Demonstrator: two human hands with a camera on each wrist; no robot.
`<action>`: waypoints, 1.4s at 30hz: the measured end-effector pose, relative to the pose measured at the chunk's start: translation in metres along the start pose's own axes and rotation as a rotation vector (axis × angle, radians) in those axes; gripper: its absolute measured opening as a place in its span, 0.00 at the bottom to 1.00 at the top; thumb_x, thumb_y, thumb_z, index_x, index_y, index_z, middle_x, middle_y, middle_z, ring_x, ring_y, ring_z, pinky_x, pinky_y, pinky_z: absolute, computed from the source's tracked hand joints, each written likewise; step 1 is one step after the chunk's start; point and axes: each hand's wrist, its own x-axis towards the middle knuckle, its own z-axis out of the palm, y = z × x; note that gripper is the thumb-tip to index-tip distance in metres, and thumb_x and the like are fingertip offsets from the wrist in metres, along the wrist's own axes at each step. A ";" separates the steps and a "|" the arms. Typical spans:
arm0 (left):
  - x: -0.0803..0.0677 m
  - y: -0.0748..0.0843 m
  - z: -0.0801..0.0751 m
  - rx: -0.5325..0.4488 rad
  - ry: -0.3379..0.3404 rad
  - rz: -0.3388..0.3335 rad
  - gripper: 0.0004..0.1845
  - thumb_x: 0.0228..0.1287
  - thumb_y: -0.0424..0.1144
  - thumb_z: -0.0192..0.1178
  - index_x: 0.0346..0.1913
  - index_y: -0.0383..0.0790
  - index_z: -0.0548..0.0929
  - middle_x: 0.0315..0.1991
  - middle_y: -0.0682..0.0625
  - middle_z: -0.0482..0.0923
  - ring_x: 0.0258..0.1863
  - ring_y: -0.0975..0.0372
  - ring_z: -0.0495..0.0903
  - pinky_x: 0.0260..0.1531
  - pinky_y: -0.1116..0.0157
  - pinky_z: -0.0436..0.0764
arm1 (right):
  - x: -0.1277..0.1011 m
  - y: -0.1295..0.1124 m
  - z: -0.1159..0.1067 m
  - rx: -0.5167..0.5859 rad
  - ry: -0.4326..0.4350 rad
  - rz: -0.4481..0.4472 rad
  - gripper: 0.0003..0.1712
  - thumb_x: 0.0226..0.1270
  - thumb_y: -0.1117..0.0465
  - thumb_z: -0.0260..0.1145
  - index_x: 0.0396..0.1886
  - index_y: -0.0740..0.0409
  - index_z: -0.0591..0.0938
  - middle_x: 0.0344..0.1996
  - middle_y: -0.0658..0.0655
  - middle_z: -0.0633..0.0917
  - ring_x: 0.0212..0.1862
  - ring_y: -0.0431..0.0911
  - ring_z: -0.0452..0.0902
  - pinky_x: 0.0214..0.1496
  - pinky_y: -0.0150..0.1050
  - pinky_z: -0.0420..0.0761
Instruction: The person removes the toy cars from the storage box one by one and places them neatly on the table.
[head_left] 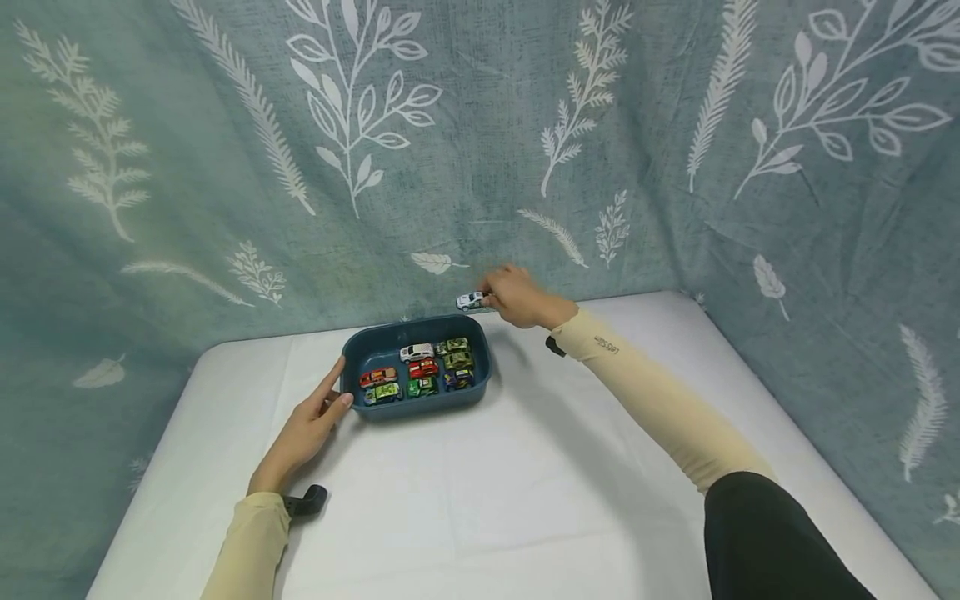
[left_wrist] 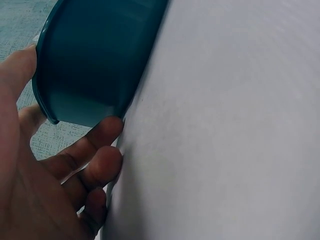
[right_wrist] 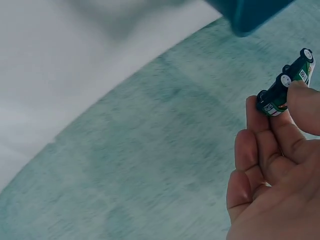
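A white and green toy car (head_left: 471, 301) with a dark underside is pinched between the thumb and fingers of my right hand (head_left: 517, 297). It is held in the air just beyond the far right corner of a dark teal plastic bin (head_left: 420, 407). In the right wrist view the toy car (right_wrist: 286, 84) shows its wheels and a numbered side. My left hand (head_left: 309, 425) touches the left end of the bin, thumb at the near corner and index finger farther back, fingers spread. In the left wrist view the fingertips (left_wrist: 107, 129) lie against the bin's outer wall.
Several toy cars stand in rows inside the bin, among them a white car (head_left: 416, 352), a red car (head_left: 423, 368) and a blue car (head_left: 458, 379). A white cloth (head_left: 465, 500) covers the table. Patterned green curtains (head_left: 480, 167) hang behind and beside it.
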 end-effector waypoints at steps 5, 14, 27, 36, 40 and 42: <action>0.000 -0.001 0.000 0.007 0.008 0.000 0.36 0.84 0.53 0.53 0.87 0.65 0.51 0.46 0.42 0.81 0.32 0.61 0.74 0.35 0.64 0.74 | -0.017 0.017 0.005 0.008 -0.008 0.030 0.18 0.86 0.56 0.59 0.63 0.62 0.81 0.59 0.62 0.85 0.62 0.59 0.72 0.71 0.58 0.67; 0.001 -0.001 0.001 0.000 0.022 0.010 0.36 0.84 0.53 0.54 0.87 0.64 0.52 0.45 0.42 0.81 0.32 0.61 0.73 0.34 0.65 0.73 | -0.034 0.037 0.022 0.001 -0.014 0.088 0.17 0.84 0.56 0.61 0.62 0.61 0.82 0.58 0.61 0.85 0.63 0.59 0.71 0.71 0.58 0.66; 0.000 -0.001 -0.001 -0.020 -0.015 0.007 0.36 0.85 0.53 0.52 0.87 0.64 0.50 0.44 0.43 0.78 0.31 0.61 0.73 0.34 0.64 0.73 | -0.040 0.052 0.048 -0.023 -0.011 0.070 0.15 0.82 0.58 0.64 0.60 0.62 0.85 0.55 0.60 0.87 0.57 0.58 0.73 0.63 0.57 0.71; 0.000 -0.003 -0.001 -0.018 -0.027 0.000 0.36 0.86 0.53 0.51 0.87 0.65 0.48 0.45 0.43 0.78 0.32 0.60 0.73 0.34 0.64 0.74 | -0.038 0.059 0.064 -0.011 -0.005 0.066 0.15 0.82 0.62 0.63 0.60 0.64 0.85 0.55 0.62 0.87 0.55 0.57 0.74 0.61 0.56 0.74; 0.001 -0.004 -0.001 -0.022 -0.027 0.002 0.36 0.86 0.53 0.51 0.87 0.66 0.49 0.45 0.43 0.78 0.32 0.60 0.73 0.34 0.64 0.74 | -0.037 0.063 0.070 -0.011 -0.008 0.074 0.16 0.82 0.61 0.63 0.60 0.64 0.84 0.56 0.62 0.87 0.56 0.58 0.73 0.62 0.56 0.73; 0.001 -0.005 -0.001 -0.024 -0.024 0.002 0.36 0.85 0.53 0.52 0.87 0.66 0.49 0.45 0.43 0.78 0.32 0.60 0.73 0.34 0.64 0.74 | -0.036 0.065 0.072 -0.011 -0.008 0.076 0.16 0.82 0.61 0.63 0.61 0.63 0.84 0.57 0.62 0.87 0.57 0.58 0.73 0.64 0.57 0.73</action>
